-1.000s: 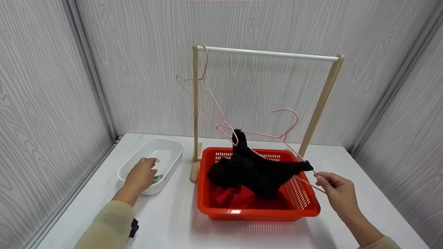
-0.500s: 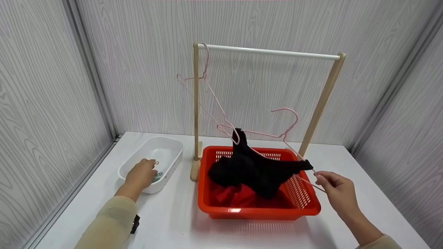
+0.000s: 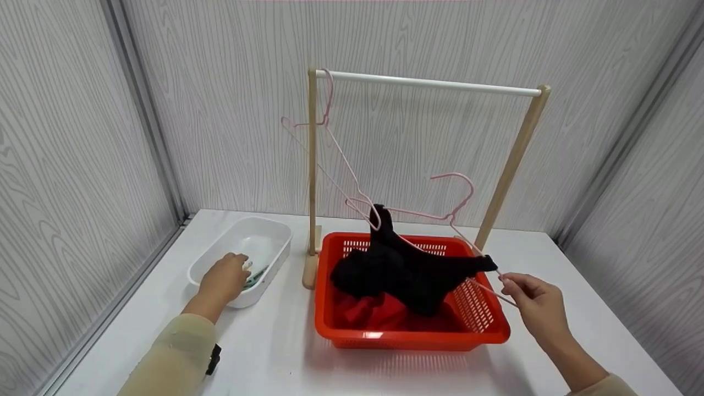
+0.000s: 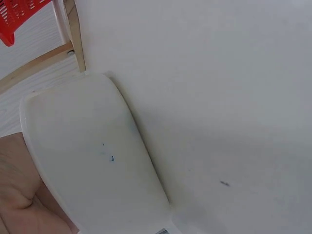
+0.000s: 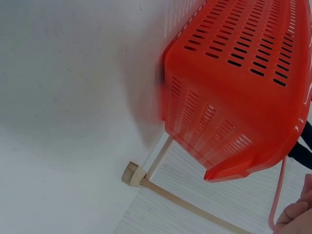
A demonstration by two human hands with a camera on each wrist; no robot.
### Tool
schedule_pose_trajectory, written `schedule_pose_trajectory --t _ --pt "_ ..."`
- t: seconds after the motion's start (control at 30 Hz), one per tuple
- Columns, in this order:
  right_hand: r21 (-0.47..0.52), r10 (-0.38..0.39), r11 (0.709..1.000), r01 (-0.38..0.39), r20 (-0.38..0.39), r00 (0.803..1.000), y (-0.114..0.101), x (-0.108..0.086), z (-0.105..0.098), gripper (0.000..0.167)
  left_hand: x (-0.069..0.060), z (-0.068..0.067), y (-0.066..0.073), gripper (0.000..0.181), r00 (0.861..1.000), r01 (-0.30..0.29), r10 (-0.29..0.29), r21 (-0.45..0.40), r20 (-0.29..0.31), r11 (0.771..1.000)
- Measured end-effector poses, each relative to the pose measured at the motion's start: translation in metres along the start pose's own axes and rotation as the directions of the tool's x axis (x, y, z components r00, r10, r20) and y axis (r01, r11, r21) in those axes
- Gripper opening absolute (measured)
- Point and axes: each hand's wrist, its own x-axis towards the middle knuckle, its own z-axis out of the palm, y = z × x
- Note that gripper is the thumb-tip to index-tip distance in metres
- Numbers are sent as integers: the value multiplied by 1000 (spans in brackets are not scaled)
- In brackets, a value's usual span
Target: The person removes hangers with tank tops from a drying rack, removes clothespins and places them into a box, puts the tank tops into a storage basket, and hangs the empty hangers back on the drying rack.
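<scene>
My right hand (image 3: 539,308) pinches the lower right end of a pink wire hanger (image 3: 462,203). On that hanger hangs a black garment with straps (image 3: 407,269), draped over the red basket (image 3: 412,340). One strap lies around the hanger's left end, the other near my right fingertips. My left hand (image 3: 223,280) reaches into a white plastic tub (image 3: 283,256), its fingers close to a green clip (image 3: 256,279). A small pale thing shows at the fingertips; whether they grip it is unclear. The tub's wall (image 4: 92,146) hides the fingertips in the left wrist view.
A wooden rack (image 3: 312,165) with a white bar (image 3: 429,82) stands behind the basket. A second pink hanger (image 3: 341,154) hangs at its left end, its lower corner near the black garment. Red cloth (image 3: 374,313) lies in the basket.
My left fingers have shifted slightly within the tub, and the green clip there has turned. A small gold-coloured thing near the fingertips no longer shows. My right hand and its hanger stay put.
</scene>
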Motion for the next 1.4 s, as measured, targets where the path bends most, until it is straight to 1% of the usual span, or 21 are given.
schedule_pose_trajectory --t 0.13,0.4,0.53,0.63,0.8,0.93,1.1,1.2,1.27,1.4 --pt "0 7 1000 -7 1 1000 0 0 0 17 -1 1 1 41 1000 -10 10 12 -15 1000" --pt "-2 15 1000 -15 -6 1000 -2 0 -2 16 -3 0 2 40 999 -20 20 5 -36 1000" --pt "4 15 1000 -15 -5 1000 -3 -1 -2 17 -3 0 3 38 998 -24 24 0 -62 1000" --pt "23 -4 1000 4 -10 1000 -4 -2 -2 16 -3 0 4 36 996 -32 32 4 -83 999" --pt "39 -36 999 37 -25 999 -4 -2 -2 15 -3 0 7 34 991 -53 55 18 -122 998" --pt "39 -30 999 31 -30 999 -3 -3 -1 15 -3 -3 12 31 985 -76 80 32 -154 997" --pt "34 -13 999 14 -24 1000 -2 -2 -2 15 -3 -4 20 28 975 -93 103 56 -197 994" --pt "20 1 1000 0 -17 1000 -1 -1 -3 17 -3 -6 27 26 965 -112 127 77 -229 991" --pt "7 8 1000 -8 -15 1000 -1 -1 -4 17 -2 -7 33 25 955 -131 151 92 -254 987" --pt "-8 17 1000 -17 -16 1000 -1 0 -6 18 0 -11 50 22 930 -172 200 116 -308 978"
